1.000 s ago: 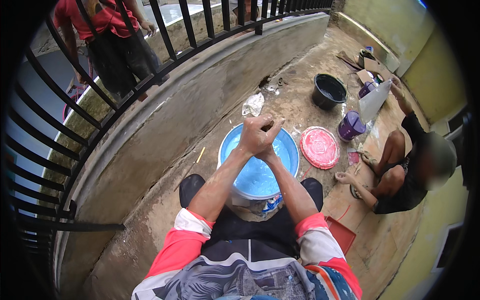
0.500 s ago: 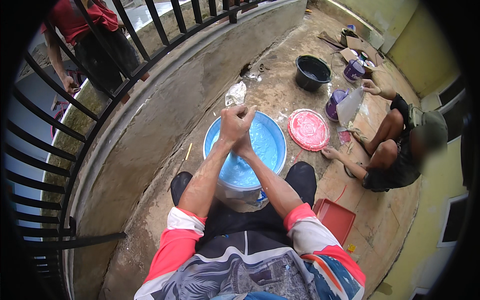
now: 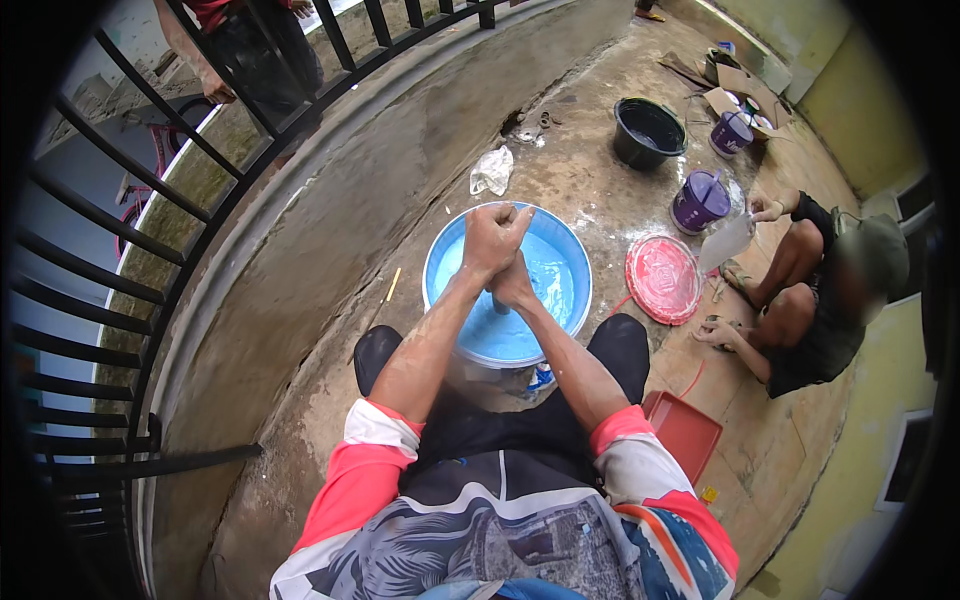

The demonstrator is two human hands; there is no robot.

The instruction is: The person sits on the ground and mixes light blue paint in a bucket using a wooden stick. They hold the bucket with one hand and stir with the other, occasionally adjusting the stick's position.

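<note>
A large bucket of light blue paint (image 3: 560,290) stands between my knees, with swirls on the paint's surface. Over it my two hands are stacked, fingers wrapped round an upright stick (image 3: 500,305); only a short grey piece shows below them, its lower end sunk in the paint. My left hand (image 3: 492,240) is closed on top. Just beneath it, my right hand (image 3: 513,281) is closed too. Most of the stick is hidden by the hands, so its exact kind is unclear.
Right of the bucket lies a red lid (image 3: 664,280) smeared white. Beyond are purple pails (image 3: 700,205) and a black tub (image 3: 648,135). A co-worker (image 3: 815,310) squats at right near a red tray (image 3: 682,435). A low wall with black railing (image 3: 165,200) bounds the left.
My hands have shifted on the stick, and its grey piece now shows below them. The co-worker's lower hand has drawn back from the red lid. The view has moved slightly.
</note>
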